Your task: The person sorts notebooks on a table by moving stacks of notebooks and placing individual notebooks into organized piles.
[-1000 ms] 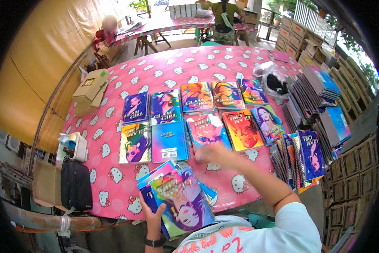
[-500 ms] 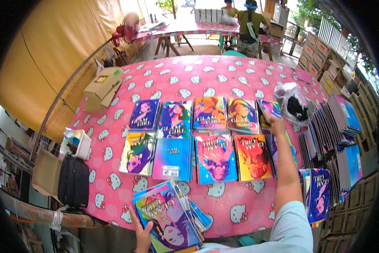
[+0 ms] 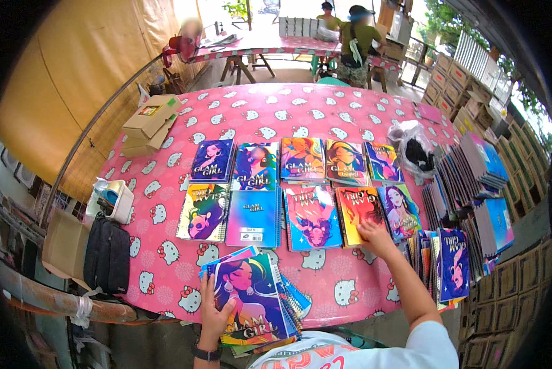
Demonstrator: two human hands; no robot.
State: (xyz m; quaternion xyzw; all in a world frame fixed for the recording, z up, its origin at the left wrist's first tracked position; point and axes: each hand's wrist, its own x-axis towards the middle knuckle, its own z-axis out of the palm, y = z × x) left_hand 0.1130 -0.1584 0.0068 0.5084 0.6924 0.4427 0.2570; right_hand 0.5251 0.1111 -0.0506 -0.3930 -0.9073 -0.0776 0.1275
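Note:
My left hand [image 3: 216,310] grips the left edge of a stack of spiral notebooks [image 3: 251,292] at the table's near edge, thumb on top. The top cover shows a dark-haired figure with earrings on purple. My right hand [image 3: 373,237] lies with fingers stretched out on the lower right part of a red and yellow notebook [image 3: 353,212]. That one belongs to two rows of notebook piles, including a blue back cover [image 3: 251,218], a pink and blue one [image 3: 313,221] and a green and purple one [image 3: 401,212]. At the far row's right end is a yellow and purple notebook [image 3: 383,161].
Upright notebooks [image 3: 451,264] and taller piles [image 3: 482,166] line the right side. A plastic bag [image 3: 411,147] with black contents is beyond them. At left are cardboard boxes [image 3: 150,126], a white bin [image 3: 119,203] and a black bag [image 3: 107,258]. Two people work at a far table.
My right hand has come back from the far row's right end, where it held a notebook, to the red and yellow one. A different cover now tops the stack at my left hand.

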